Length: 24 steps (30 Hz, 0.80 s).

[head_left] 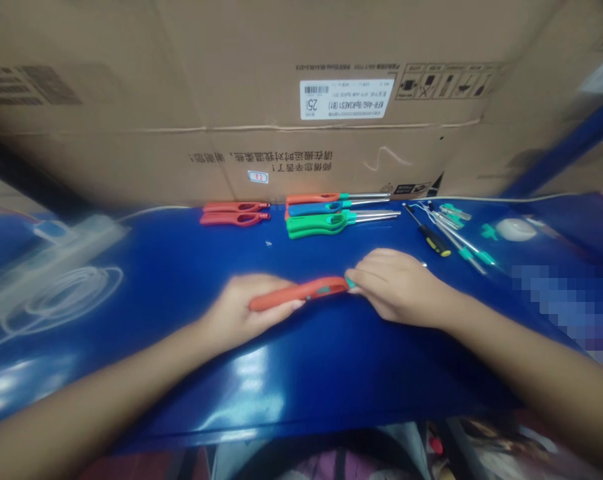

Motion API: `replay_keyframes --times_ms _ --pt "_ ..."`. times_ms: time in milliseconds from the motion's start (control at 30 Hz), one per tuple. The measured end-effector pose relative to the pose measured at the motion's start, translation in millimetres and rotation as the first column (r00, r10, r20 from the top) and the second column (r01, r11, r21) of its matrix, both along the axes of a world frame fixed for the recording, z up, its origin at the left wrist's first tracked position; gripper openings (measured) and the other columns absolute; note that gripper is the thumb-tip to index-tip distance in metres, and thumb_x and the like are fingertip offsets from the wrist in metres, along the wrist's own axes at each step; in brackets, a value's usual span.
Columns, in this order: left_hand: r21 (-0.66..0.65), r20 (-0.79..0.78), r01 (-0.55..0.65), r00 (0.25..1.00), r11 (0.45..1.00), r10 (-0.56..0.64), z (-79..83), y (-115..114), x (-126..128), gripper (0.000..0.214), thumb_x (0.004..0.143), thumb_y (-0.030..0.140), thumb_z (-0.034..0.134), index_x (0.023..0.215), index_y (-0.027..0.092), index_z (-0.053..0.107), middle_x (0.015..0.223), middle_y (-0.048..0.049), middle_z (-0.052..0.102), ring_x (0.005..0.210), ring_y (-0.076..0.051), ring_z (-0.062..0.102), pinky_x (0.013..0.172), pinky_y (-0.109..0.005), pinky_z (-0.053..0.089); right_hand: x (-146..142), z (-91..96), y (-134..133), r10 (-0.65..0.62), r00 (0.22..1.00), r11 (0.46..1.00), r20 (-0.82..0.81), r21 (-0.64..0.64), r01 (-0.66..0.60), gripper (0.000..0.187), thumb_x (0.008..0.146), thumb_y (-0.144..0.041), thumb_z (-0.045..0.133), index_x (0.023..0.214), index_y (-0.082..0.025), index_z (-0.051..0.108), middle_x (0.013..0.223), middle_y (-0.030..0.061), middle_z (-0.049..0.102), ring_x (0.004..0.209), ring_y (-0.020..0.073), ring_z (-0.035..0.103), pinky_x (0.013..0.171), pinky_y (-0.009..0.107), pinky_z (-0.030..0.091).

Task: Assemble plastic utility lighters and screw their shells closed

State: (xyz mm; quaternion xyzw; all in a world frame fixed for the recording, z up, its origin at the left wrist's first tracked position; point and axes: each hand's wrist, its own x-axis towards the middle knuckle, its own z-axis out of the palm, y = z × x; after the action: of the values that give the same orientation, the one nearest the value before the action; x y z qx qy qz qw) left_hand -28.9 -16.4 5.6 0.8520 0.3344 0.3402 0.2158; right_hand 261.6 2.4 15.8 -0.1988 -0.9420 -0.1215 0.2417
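Observation:
An orange-red long-handled lighter (301,294) lies low over the blue table (181,280), held between both hands. My left hand (244,310) is closed round its handle end. My right hand (396,287) is pinched on its teal front end, and the metal tube is hidden under the fingers. Farther back lie two red handle shells (234,213) and a stack of assembled lighters (326,213), orange, blue and green, with metal tubes pointing right.
A large cardboard box (301,100) walls off the back of the table. A black-and-yellow screwdriver (429,235), loose metal tubes with teal tips (461,243) and a white roundish object (515,229) lie at the right. White coiled cable (71,293) sits at the left.

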Motion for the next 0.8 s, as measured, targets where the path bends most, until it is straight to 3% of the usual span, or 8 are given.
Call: replay_keyframes --times_ms 133,400,633,800 --pt "0.008 0.018 0.003 1.000 1.000 -0.003 0.1 0.8 0.0 0.017 0.091 0.032 0.070 0.100 0.018 0.077 0.087 -0.0042 0.079 0.071 -0.015 0.071 0.066 -0.023 0.054 -1.0 -0.2 -0.7 0.002 0.998 0.999 -0.066 0.048 0.001 0.016 0.095 -0.014 0.053 0.102 -0.013 0.067 0.082 0.0096 0.072 0.073 0.0199 0.065 0.071 0.036 0.049" --pt "-0.169 0.035 -0.055 0.997 0.984 0.061 -3.8 4.9 -0.4 0.022 0.090 0.037 0.070 0.087 0.016 0.078 0.076 -0.0021 0.076 0.062 -0.012 0.065 0.057 -0.020 0.048 -2.6 -3.3 -0.3 -0.036 0.999 0.993 -0.029 0.111 0.039 0.016 0.097 -0.015 0.052 0.099 -0.013 0.068 0.080 0.0089 0.073 0.071 0.0190 0.063 0.069 0.034 0.049" --pt "-0.358 -0.009 -0.071 0.997 0.931 0.072 -4.4 6.9 0.3 0.036 0.092 0.045 0.065 0.082 0.012 0.076 0.056 0.0016 0.062 0.048 -0.009 0.053 0.045 -0.019 0.039 -3.1 -6.0 -0.2 -0.037 0.998 0.989 0.053 0.147 0.029 0.017 0.096 -0.015 0.054 0.096 -0.008 0.069 0.076 0.0101 0.072 0.067 0.0193 0.060 0.067 0.034 0.047" --pt "-0.286 -0.003 -0.048 0.999 0.957 0.050 -7.1 7.7 -0.4 0.033 0.092 0.044 0.066 0.090 0.013 0.077 0.072 -0.0030 0.074 0.057 -0.012 0.063 0.052 -0.021 0.046 -4.4 -6.1 -0.5 -0.042 0.996 0.988 0.081 0.149 0.030 0.020 0.098 -0.016 0.051 0.094 -0.009 0.069 0.076 0.0100 0.071 0.067 0.0185 0.058 0.068 0.034 0.046"
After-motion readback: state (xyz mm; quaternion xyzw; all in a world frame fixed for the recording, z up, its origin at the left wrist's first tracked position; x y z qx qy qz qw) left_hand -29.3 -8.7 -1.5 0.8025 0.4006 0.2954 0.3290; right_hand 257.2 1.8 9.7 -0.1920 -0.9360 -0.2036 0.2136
